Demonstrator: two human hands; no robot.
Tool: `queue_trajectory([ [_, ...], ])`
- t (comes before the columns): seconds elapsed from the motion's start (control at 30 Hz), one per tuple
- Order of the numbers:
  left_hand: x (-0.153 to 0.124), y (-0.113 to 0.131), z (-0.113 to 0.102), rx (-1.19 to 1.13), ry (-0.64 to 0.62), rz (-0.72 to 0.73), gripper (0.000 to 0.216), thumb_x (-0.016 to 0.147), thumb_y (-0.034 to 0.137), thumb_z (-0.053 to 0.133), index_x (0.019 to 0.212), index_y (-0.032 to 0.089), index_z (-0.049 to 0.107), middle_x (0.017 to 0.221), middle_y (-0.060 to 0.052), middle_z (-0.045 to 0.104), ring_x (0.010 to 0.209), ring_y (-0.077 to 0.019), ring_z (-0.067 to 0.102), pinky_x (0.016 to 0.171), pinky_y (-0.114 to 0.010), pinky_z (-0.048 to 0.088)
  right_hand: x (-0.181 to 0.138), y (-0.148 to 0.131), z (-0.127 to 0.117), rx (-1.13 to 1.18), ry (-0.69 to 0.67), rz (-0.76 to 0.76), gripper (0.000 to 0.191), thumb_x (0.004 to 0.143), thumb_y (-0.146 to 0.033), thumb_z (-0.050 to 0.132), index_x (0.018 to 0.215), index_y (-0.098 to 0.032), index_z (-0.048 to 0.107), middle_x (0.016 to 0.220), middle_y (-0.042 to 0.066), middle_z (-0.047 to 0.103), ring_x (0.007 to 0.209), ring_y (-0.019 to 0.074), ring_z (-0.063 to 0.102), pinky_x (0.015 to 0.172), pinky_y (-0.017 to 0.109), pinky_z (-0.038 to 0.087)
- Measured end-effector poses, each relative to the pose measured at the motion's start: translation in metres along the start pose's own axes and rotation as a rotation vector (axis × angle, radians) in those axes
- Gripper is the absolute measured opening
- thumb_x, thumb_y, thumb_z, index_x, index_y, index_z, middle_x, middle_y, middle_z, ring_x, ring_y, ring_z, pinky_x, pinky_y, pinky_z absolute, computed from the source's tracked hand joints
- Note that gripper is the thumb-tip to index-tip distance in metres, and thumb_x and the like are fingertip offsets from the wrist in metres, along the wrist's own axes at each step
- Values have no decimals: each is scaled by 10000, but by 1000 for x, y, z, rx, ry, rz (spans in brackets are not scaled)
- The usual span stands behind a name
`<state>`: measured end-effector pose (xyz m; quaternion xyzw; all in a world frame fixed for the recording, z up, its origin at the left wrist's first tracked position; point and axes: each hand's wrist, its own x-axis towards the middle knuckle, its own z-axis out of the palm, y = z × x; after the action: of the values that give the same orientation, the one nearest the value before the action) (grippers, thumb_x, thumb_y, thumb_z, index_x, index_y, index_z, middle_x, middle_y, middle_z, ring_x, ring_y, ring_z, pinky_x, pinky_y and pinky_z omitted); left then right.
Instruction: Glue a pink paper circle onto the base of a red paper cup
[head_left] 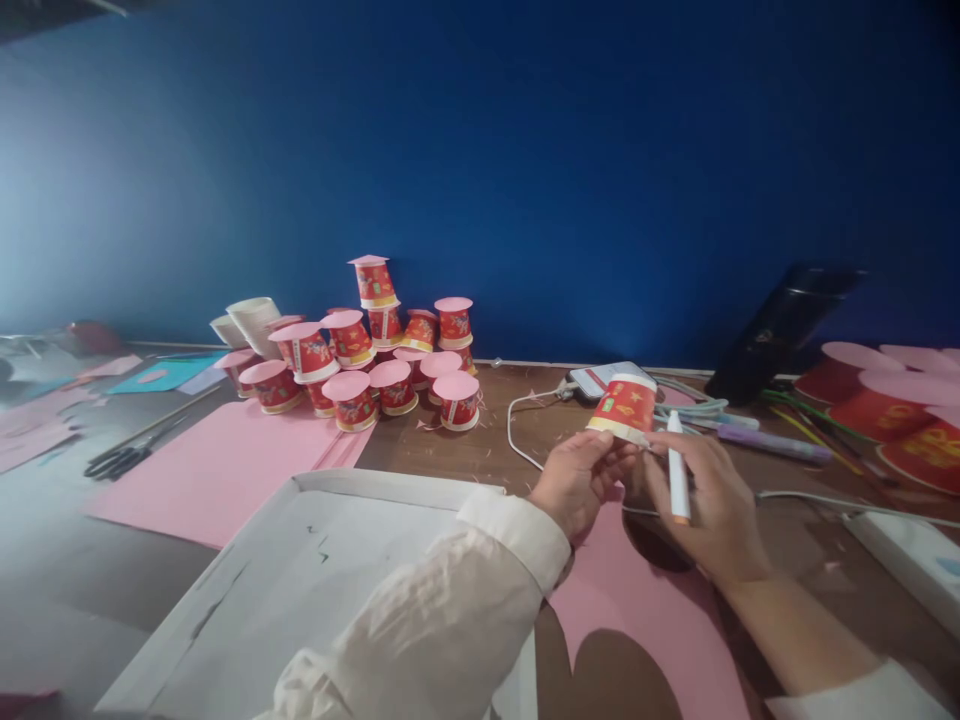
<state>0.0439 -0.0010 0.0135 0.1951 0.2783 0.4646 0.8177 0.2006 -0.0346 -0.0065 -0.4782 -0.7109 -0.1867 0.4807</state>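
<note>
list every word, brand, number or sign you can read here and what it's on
No text can be read.
Held red cup: print too small.
Stacked red cups: print too small or blurred.
Red items at far right: gold marks, blurred.
Black bottle: faint mark, unreadable.
White tray: black strokes, no legible word.

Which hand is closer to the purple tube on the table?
Right. The right hand, holding the white marker, is just left of the purple tube, on its near side; the left hand is farther left, holding the red cup by its lower edge.
</note>
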Motion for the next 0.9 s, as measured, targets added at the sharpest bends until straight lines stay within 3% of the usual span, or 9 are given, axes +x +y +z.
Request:
queue_trajectory([
  [0.13,3,-2,-1,-26,-10,53,85,934,138,681,865,106,717,831,-86,752,770,-121,719,790,-221,555,4,-9,-3,18,90,36,480,971,-212,616,1450,-204,601,1117,118,723,999,264,683,978,464,553],
  [0.23,5,-4,-2,-44,-20,98,78,901,150,732,840,102,733,831,-82,745,790,-127,716,852,-251,557,4,-15,-5,61,103,9,535,976,-202,612,1510,-222,572,1249,136,712,1058,281,676,972,476,554],
  [0.37,7,-6,-4,-33,-43,110,89,865,172,777,827,101,738,848,-86,738,822,-135,712,866,-262,554,4,-18,-6,98,70,-13,406,979,-208,620,1382,-231,667,1212,107,749,1032,259,718,969,430,566],
  [0.53,11,-8,-9,4,-86,123,223,766,273,887,814,111,740,863,-91,735,875,-165,709,909,-297,553,2,-17,-5,-25,70,100,208,998,-276,615,1169,-206,708,1035,75,793,936,213,760,885,324,588],
  [0.9,13,-13,-11,66,-141,131,398,639,406,966,844,121,778,849,-89,747,826,-160,709,944,-327,541,5,-15,-4,-35,99,45,164,992,-271,628,1107,-178,700,988,86,796,893,198,772,836,288,597],
])
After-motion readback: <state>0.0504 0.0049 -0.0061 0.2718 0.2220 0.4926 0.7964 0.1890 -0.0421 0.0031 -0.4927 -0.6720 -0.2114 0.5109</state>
